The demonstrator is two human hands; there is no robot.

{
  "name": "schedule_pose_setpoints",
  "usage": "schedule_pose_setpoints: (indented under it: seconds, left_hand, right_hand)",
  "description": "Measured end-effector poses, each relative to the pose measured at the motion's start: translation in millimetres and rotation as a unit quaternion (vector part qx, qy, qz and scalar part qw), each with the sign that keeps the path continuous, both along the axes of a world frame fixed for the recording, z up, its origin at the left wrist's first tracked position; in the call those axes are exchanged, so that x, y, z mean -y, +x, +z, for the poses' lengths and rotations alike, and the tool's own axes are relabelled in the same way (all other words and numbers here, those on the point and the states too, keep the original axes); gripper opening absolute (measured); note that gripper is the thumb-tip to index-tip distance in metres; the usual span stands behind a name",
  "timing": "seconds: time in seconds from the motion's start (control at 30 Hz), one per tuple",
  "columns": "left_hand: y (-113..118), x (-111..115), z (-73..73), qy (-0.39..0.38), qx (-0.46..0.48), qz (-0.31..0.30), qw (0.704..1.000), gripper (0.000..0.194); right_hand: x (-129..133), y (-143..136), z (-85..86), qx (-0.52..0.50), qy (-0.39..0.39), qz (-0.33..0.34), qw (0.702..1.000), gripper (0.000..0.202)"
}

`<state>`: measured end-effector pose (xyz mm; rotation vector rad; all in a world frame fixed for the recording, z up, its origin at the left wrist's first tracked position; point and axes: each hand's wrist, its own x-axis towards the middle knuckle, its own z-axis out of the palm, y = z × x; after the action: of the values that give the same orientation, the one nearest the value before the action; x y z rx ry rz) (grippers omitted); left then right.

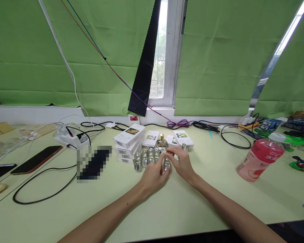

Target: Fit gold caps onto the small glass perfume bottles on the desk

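My left hand [154, 176] is closed, thumb and fingertips around a small clear glass bottle [167, 164] at the middle of the table. Just above that bottle, my right hand [183, 164] pinches a small reddish-brown piece [170, 153]; whether it touches the bottle's top I cannot tell. To the left of my hands stands a row of several small glass bottles [145, 158]. A round glass bottle with a gold top [162, 141] stands behind them. Another bottle top [183, 146] shows behind my right hand, its body hidden.
White picture boxes [129, 136] are stacked left of the bottles, with more white boxes [182, 138] behind. A pink drink bottle [259, 158] is on the right. Phones [36, 160], a power strip [71, 136] and a looped black cable [44, 198] occupy the left. Coiled cables [205, 126] lie along the wall.
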<state>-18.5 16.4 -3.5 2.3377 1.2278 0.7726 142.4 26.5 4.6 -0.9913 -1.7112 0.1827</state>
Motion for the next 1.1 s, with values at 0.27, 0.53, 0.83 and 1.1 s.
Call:
schedule_pose_setpoints:
  seconds: [0.27, 0.53, 0.83, 1.1]
  left_hand:
    - [0.1, -0.1, -0.2, -0.006, 0.014, -0.004, 1.0, 0.053]
    - [-0.1, -0.8, 2.7, -0.02, 0.023, -0.008, 0.999, 0.052]
    - [-1.3, -4.8, 1.7, -0.035, 0.036, -0.01, 0.999, 0.065]
    - [-1.3, -4.4, 1.0, -0.027, 0.038, -0.01, 0.999, 0.061]
  right_hand:
    - [-1.6, 3.7, 3.8, 0.021, 0.008, 0.013, 1.0, 0.015]
    - [-3.7, 7.1, 4.6, 0.028, -0.004, 0.011, 1.0, 0.014]
    - [-5.1, 7.9, 4.0, 0.037, 0.017, 0.006, 0.999, 0.013]
    - [-7.8, 7.7, -3.0, 0.042, 0.032, 0.004, 0.999, 0.015]
